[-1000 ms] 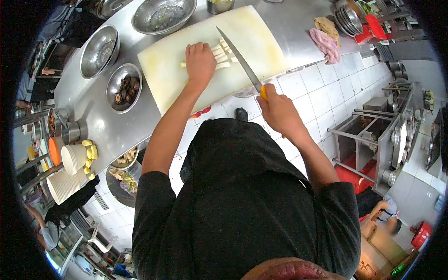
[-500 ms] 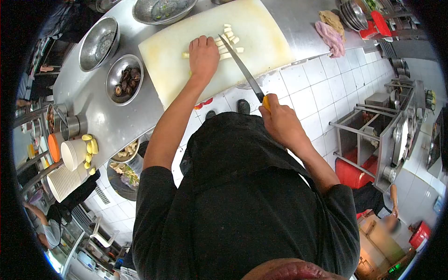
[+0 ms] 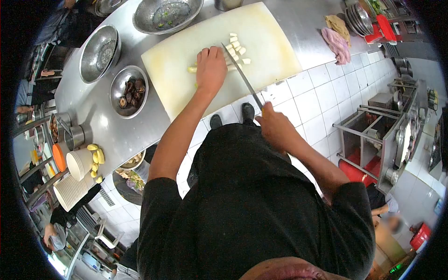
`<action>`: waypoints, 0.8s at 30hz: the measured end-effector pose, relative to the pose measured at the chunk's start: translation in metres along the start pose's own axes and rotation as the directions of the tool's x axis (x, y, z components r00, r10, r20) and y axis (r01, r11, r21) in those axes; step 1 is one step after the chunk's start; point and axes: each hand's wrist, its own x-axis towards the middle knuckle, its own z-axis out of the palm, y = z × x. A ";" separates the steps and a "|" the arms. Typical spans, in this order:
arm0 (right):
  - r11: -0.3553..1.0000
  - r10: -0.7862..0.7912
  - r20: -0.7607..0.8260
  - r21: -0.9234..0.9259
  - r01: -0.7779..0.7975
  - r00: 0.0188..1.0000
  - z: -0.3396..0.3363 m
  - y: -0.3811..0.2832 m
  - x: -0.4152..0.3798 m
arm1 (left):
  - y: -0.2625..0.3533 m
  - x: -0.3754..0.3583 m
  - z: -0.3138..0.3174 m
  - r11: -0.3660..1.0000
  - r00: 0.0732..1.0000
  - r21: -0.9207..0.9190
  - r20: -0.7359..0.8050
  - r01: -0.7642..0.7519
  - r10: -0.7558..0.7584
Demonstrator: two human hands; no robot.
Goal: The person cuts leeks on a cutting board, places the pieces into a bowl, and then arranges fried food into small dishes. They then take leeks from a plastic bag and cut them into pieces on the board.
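A large white cutting board [image 3: 182, 46] lies on the steel counter. My left hand [image 3: 211, 71] rests on it, fingers curled together over pale yellow-white strips [image 3: 192, 69] that stick out on both sides. Small cut pieces [image 3: 234, 46] lie to the right of those fingers. My right hand [image 3: 275, 125] is closed around the yellow handle of a long knife [image 3: 246, 79]. The blade reaches up and left over the board, beside the strips and cut pieces, its tip among the pieces.
Left of the board, a metal bowl [image 3: 115, 106] holds dark mushrooms. Two more metal bowls [image 3: 84, 65] [image 3: 140, 23] stand farther back. Stacked white containers [image 3: 77, 164] are at lower left. Pink and tan cloths [image 3: 337, 45] lie on the right. Other people are at the edges.
The view has shifted, so the board sits slightly lower and to the right. More small pieces lie separated right of my left hand, and the knife blade is nearer that hand.
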 end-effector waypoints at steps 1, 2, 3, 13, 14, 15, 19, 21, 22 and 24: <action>0.997 -0.072 -0.053 0.023 0.073 0.996 0.014 0.010 0.021 | 0.001 -0.003 0.000 1.000 1.000 -0.005 -0.004 -0.005 0.005; 0.997 -0.071 -0.078 0.010 0.072 0.994 0.012 0.002 0.034 | 0.002 -0.001 0.000 1.000 1.000 -0.008 -0.020 -0.006 0.006; 0.997 -0.079 -0.100 -0.002 0.079 0.992 0.011 -0.006 0.046 | 0.000 0.000 -0.001 1.000 0.999 -0.003 -0.037 -0.003 0.003; 0.981 -0.193 -0.293 -0.040 0.189 0.937 -0.015 -0.009 0.036 | 0.001 -0.001 -0.004 1.000 0.996 0.024 -0.091 0.008 -0.005; 0.984 -0.176 -0.284 -0.032 0.175 0.943 -0.020 -0.011 0.020 | 0.001 -0.001 -0.005 1.000 0.993 0.030 -0.115 0.007 -0.004; 0.987 -0.160 -0.272 -0.024 0.160 0.949 -0.025 -0.013 0.006 | 0.001 -0.002 -0.006 0.999 0.991 0.036 -0.137 0.009 -0.004; 0.989 -0.147 -0.262 -0.055 0.137 0.954 -0.019 -0.005 -0.030 | -0.006 -0.005 -0.012 1.000 0.983 0.010 -0.183 0.016 -0.013; 0.991 -0.125 -0.246 -0.068 0.112 0.961 -0.015 -0.005 -0.042 | -0.010 -0.008 -0.016 1.000 0.988 0.002 -0.155 0.005 -0.005; 0.992 -0.117 -0.232 -0.069 0.104 0.966 -0.014 -0.007 -0.046 | -0.011 -0.009 -0.015 1.000 0.990 -0.005 -0.141 0.014 -0.014; 0.994 -0.095 -0.207 -0.067 0.083 0.974 -0.011 -0.010 -0.052 | -0.011 -0.011 -0.014 0.999 0.994 -0.022 -0.110 0.026 -0.028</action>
